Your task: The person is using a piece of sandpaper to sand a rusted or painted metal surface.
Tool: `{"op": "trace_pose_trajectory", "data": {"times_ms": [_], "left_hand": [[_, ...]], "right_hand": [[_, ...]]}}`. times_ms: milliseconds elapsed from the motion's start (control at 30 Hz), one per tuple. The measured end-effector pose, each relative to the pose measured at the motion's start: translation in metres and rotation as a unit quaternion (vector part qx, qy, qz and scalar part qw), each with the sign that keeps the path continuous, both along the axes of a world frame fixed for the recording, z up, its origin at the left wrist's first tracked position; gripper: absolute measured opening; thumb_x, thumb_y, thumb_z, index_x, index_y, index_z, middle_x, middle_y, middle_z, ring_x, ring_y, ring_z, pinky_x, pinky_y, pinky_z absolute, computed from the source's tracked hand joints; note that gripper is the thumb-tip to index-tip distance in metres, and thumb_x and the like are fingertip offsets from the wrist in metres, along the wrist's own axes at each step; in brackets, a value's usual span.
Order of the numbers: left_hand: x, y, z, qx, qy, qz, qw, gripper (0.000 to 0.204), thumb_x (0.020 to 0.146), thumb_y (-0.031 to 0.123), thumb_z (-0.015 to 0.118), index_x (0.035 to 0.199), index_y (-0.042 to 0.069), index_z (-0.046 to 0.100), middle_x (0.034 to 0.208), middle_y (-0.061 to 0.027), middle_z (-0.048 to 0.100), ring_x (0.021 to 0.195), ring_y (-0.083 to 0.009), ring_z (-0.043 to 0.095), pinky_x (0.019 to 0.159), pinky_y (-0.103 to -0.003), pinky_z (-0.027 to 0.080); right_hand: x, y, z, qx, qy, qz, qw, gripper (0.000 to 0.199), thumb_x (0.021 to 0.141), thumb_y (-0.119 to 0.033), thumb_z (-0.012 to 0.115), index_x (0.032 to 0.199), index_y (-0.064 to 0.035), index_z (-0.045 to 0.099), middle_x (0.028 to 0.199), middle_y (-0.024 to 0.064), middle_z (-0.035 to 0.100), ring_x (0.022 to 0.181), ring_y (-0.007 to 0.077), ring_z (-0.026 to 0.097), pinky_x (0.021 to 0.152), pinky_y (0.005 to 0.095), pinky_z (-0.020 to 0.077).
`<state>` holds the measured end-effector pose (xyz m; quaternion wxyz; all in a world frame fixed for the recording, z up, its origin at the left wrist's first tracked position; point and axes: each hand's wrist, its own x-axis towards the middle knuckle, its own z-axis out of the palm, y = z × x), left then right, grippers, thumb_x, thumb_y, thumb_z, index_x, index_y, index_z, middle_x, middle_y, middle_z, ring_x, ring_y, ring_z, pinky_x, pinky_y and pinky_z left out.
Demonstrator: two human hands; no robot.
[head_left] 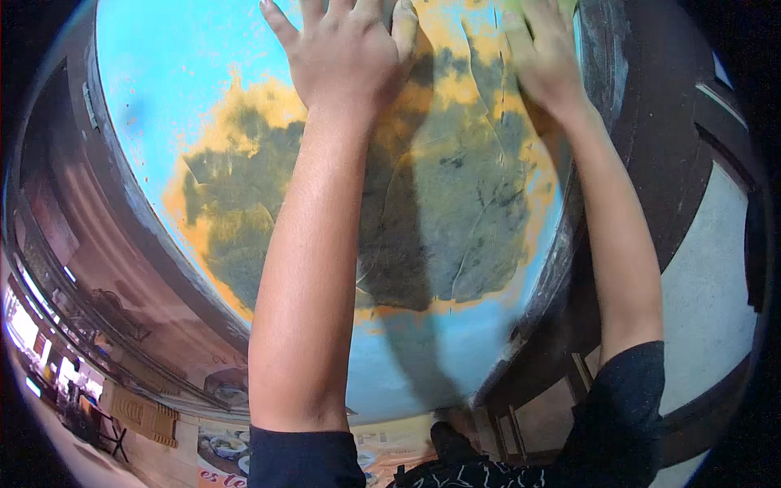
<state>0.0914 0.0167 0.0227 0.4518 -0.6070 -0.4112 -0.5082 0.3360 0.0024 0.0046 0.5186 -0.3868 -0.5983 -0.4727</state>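
A large panel, bright blue with a mottled orange border around a worn dark grey patch (455, 195), fills the middle of the view. Thin scratch-like lines cross the grey. My left hand (350, 57) lies on the upper part of it, fingers spread and their tips cut off by the top edge. Farther right, my right hand (549, 65) rests near the panel's right edge, thumb apart from the fingers, which also run out of view. A yellow-green area shows around those fingers; I cannot tell whether it is paint or a separate thing. Neither palm is visible.
A dark frame (614, 98) borders the panel on the right, and a brown-grey surface (122, 252) lies on the left. Below are a printed sheet (220, 451) and a dark shoe (451, 443). A folding stand (114, 431) stands at the far lower left.
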Motion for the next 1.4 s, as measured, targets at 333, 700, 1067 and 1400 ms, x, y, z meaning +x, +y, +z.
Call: {"op": "trace_pose_trajectory", "data": {"times_ms": [333,700,1067,1400], "left_hand": [[-0.004,0.003,-0.004,0.001,0.001,-0.014,1.0,0.058,0.105,0.049,0.044,0.156,0.022,0.046,0.169,-0.0016,0.03,0.159,-0.0329,0.019,0.125,-0.065,0.011],[-0.004,-0.01,-0.004,0.001,0.004,-0.045,0.999,0.059,0.103,0.046,0.047,0.155,0.019,0.048,0.169,-0.0027,0.032,0.158,-0.0335,0.02,0.126,-0.064,0.009],[-0.158,0.034,0.006,0.136,0.104,-0.108,0.979,0.056,0.105,0.054,0.045,0.155,0.028,0.05,0.164,0.0004,0.041,0.156,-0.0264,0.029,0.127,-0.052,0.01],[-0.163,0.033,-0.011,0.15,0.076,-0.097,0.981,0.05,0.105,0.05,0.046,0.152,0.034,0.053,0.163,0.0052,0.043,0.155,-0.0256,0.031,0.128,-0.053,0.014]], "right_hand": [[-0.066,-0.014,0.045,-0.043,-0.127,0.036,0.99,0.061,0.105,-0.031,0.041,0.157,0.0002,0.039,0.166,0.0225,0.032,0.156,0.0381,0.025,0.128,0.047,0.0154],[-0.049,0.034,-0.006,0.134,-0.16,0.304,0.929,0.067,0.102,-0.032,0.046,0.155,0.0084,0.036,0.163,0.0309,0.031,0.155,0.0451,0.023,0.128,0.0511,0.0145],[-0.046,-0.002,0.038,-0.041,0.037,0.049,0.997,0.069,0.103,-0.037,0.044,0.159,0.0029,0.032,0.168,0.025,0.025,0.157,0.0399,0.018,0.129,0.0443,0.0138],[-0.134,-0.019,0.018,-0.106,-0.088,0.089,0.987,0.076,0.1,-0.032,0.047,0.159,0.009,0.025,0.168,0.027,0.02,0.158,0.0385,0.016,0.129,0.0467,0.0123]]}}
